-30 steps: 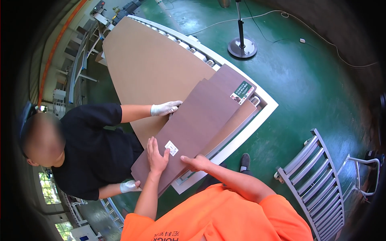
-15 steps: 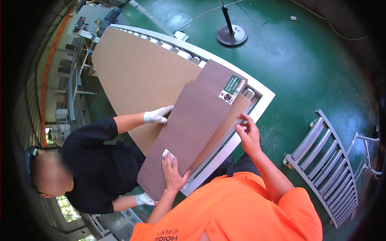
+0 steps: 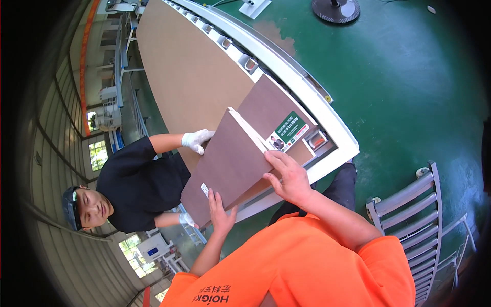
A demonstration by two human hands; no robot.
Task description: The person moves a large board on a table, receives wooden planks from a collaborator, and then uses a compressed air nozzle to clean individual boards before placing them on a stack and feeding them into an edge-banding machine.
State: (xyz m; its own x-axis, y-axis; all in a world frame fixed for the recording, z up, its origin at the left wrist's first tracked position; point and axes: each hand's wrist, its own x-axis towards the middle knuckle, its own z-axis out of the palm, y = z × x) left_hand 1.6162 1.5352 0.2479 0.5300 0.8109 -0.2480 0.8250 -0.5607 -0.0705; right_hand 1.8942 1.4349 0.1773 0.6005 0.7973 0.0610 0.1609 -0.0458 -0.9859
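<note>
A brown panel (image 3: 225, 163) lies aslant on the stack, with a white edge showing toward the right and a small white label near its near-left part. My left hand (image 3: 222, 217) rests at its near edge, fingers spread on the top face and thumb apart. My right hand (image 3: 290, 179) has closed on the panel's right corner, fingers over the top and thumb bent against the edge. Under it lies a second brown panel (image 3: 266, 105) bearing a green-and-white printed label (image 3: 290, 130). A co-worker's white-gloved hands (image 3: 197, 140) are at the panel's far side and left end.
A large tan sheet (image 3: 189, 66) covers the white-framed roller conveyor (image 3: 342, 146), leaving some rollers exposed along the right side. The co-worker (image 3: 135, 184) in black stands across at the left. Another roller rack (image 3: 409, 210) stands at the right on the green floor (image 3: 394, 82). A round dark base (image 3: 335, 10) stands farther off.
My right hand has come down from the air onto the upper panel's right corner. That panel has turned and tilted so its white edge shows. My left hand remains at its near edge.
</note>
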